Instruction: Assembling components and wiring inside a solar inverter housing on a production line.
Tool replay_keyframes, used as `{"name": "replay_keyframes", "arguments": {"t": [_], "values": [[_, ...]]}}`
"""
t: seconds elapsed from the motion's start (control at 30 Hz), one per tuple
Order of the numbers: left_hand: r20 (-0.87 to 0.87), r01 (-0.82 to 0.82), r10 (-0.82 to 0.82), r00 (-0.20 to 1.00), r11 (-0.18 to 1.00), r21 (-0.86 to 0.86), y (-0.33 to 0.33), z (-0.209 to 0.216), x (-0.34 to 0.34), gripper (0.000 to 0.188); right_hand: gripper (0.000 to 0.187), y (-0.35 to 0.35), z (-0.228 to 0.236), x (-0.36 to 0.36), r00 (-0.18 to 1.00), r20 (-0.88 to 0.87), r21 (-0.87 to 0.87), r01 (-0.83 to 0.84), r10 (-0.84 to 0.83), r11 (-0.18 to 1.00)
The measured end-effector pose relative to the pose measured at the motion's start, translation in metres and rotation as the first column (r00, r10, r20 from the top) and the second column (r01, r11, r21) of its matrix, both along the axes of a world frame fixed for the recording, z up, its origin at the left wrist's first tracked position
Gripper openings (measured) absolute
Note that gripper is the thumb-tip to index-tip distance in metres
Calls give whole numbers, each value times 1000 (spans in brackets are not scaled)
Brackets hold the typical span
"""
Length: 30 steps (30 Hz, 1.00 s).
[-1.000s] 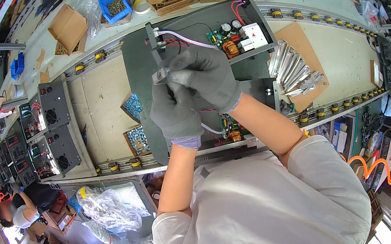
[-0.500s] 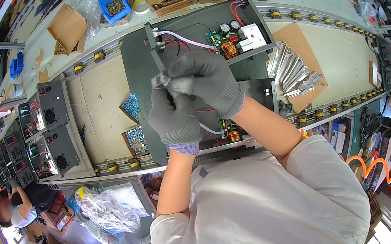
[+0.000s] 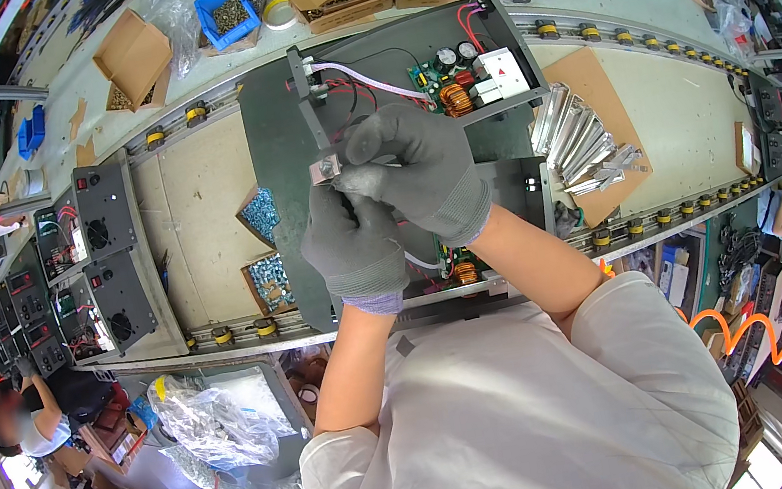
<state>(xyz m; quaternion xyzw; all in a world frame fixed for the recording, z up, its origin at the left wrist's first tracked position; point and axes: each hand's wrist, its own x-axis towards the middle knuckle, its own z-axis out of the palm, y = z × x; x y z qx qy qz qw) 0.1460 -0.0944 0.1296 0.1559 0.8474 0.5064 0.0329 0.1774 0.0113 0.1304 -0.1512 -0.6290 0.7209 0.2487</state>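
Observation:
Both my hands wear grey gloves and meet at mid-bench. My left hand (image 3: 356,240) is closed, its fingertips gripping a small silvery metal bracket (image 3: 319,171) that has a bolt-like round part on it. Curled in from the right, my right hand (image 3: 425,168) has thumb and forefinger bent at the bracket's side; what lies between their tips is hidden. Behind them an uncovered black metal case (image 3: 524,52) holds a circuit board (image 3: 447,74) with copper coils, a white block and wires. A second case (image 3: 504,189) is partly covered by my right hand and forearm.
Silvery metal strips (image 3: 577,136) are fanned on cardboard at right. Two small boxes of bluish screws (image 3: 261,215) stand at left. Roller rails (image 3: 265,328) edge the bench. Finished-looking black cases (image 3: 108,211) stand farther left. A blue bin (image 3: 225,11) and cartons line the back.
My right forefinger has lifted off the bolt on the bracket, so more of the bracket shows. My left hand has shifted slightly down and right.

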Motion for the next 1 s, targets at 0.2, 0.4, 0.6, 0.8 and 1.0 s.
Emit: {"name": "replay_keyframes", "arguments": {"t": [0.2,0.4,0.6,0.8,1.0], "values": [[35,0,0,999,1000,-9,2,-2,7,20,21,-3,13,-1,994,92,56,49,-54,997],[-96,85,-88,991,995,-43,6,-17,7,16,19,3,-11,-2,999,27,273,35,-44,961],[-57,283,-319,946,899,-335,7,-33,19,32,16,23,2,-12,999,42,298,4,-17,955],[-105,233,-288,952,901,-366,-1,-68,-10,64,30,91,-42,-40,837,539,472,-390,91,791],[130,265,-231,964,844,-467,-23,-128,-55,84,36,79,-118,-73,430,887,339,-856,172,390]]}}
